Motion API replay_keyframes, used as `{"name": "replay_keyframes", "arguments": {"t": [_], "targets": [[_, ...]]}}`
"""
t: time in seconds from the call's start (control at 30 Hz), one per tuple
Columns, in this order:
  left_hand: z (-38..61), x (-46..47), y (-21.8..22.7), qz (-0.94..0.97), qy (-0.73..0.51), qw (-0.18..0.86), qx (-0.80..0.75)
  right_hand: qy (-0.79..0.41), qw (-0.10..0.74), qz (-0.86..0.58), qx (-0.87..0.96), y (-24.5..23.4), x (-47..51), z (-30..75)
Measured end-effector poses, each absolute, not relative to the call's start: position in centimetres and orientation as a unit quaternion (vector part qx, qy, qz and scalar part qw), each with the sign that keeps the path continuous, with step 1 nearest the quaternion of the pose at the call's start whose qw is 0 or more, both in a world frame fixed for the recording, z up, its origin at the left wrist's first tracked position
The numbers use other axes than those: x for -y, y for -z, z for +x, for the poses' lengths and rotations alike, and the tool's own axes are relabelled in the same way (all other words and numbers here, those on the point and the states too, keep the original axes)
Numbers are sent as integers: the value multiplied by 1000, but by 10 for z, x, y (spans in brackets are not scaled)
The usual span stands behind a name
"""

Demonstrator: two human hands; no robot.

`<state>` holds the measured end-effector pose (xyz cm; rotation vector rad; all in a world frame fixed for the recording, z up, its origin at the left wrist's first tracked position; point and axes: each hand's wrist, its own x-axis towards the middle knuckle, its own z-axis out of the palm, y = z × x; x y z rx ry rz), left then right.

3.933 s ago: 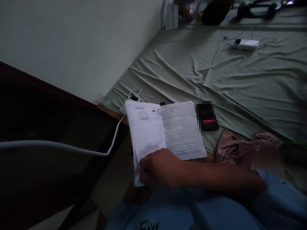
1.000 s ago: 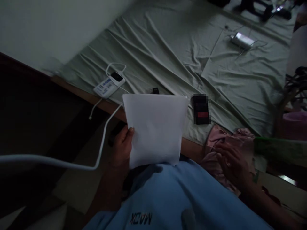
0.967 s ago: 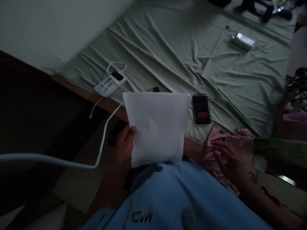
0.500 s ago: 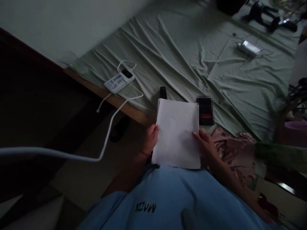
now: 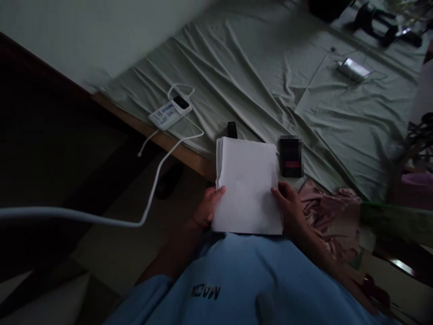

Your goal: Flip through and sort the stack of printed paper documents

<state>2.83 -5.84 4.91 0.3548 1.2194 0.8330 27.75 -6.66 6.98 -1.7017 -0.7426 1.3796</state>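
Observation:
A folded stack of white paper [image 5: 248, 185] is held in front of me, blank side up, over the edge of a bed. My left hand [image 5: 207, 210] grips its lower left edge with the thumb on top. My right hand [image 5: 289, 209] grips the right edge, fingers curled round it. A small dark object with a red band [image 5: 290, 157] lies on the sheet just past the paper's top right corner. A small black item [image 5: 232, 129] lies just beyond the paper's top edge.
The bed's green sheet [image 5: 270, 81] spreads ahead. A white device with a looped cable [image 5: 170, 112] sits near the bed's wooden edge [image 5: 169, 144]. A white cable [image 5: 101, 216] crosses the left. Pink cloth [image 5: 329, 216] lies right of my hands. Another device [image 5: 353, 68] lies far right.
The open printed sheets were folded shut into a blank-faced stack. My right hand left the pink cloth and took the paper's right edge. The stack now sits squarer and more closed.

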Motion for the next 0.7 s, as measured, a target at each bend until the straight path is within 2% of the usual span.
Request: {"name": "replay_keyframes", "arguments": {"t": [0.17, 0.3, 0.4, 0.53, 0.7], "targets": [[32, 56, -50, 158, -379, 719, -561, -469, 335, -710, 405, -69, 62, 290], [33, 54, -45, 150, -405, 708, -558, -332, 233, -747, 526, -72, 64, 302], [31, 54, -40, 162, -421, 686, -571, -264, 202, -771, 544, -74, 65, 310], [30, 54, -35, 194, -432, 679, -560, -255, 228, -771, 538, -76, 64, 326], [29, 58, -28, 241, -473, 640, -555, -356, 304, -776, 423, -88, 71, 351]]}}
